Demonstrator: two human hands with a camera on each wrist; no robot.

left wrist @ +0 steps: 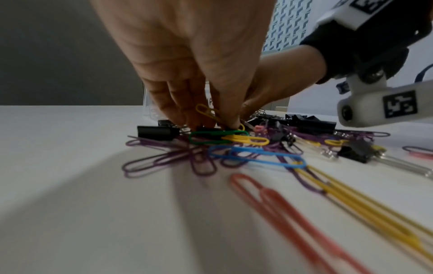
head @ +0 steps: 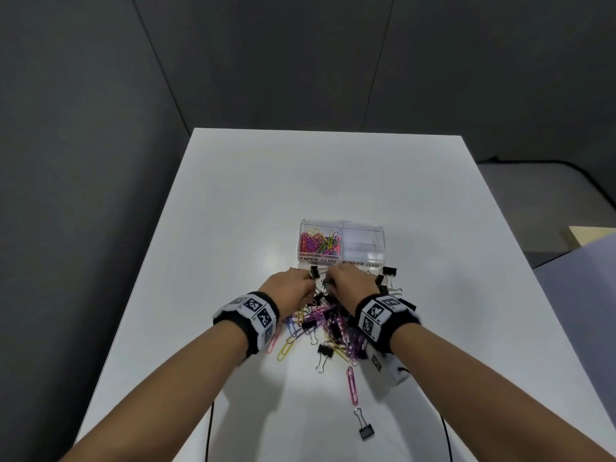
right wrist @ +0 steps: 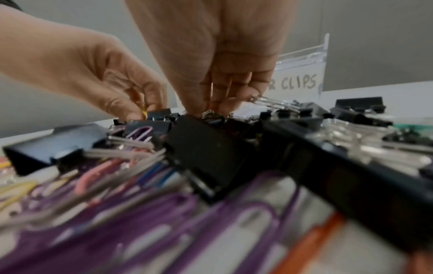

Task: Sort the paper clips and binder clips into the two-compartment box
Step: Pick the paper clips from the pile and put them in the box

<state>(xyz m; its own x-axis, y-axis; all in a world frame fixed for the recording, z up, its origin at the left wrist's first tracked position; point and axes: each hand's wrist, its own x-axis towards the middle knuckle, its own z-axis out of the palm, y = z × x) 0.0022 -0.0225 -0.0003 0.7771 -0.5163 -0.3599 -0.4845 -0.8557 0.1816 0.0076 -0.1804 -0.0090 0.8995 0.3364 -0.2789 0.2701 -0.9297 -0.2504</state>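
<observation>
Both hands dig into the clip pile (head: 328, 323) at the table's (head: 233, 201) middle — left hand (head: 287, 288) pinching a yellow paper clip (left wrist: 207, 111), right hand (head: 351, 285) pinching a binder clip's wire handles (right wrist: 208, 113) — with the box (head: 341, 243) just beyond the fingertips.

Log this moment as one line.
left hand: pinching yellow clip | right hand: in pile | box: binder side empty

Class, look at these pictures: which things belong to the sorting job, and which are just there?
Part of the job:
- two-compartment box
- paper clips, loose in the pile
- binder clips, black, mixed in
- left hand, pinching a yellow paper clip
- right hand, fingers down in the pile

Just there:
- white table
- tagged wristbands
- black cables
</observation>
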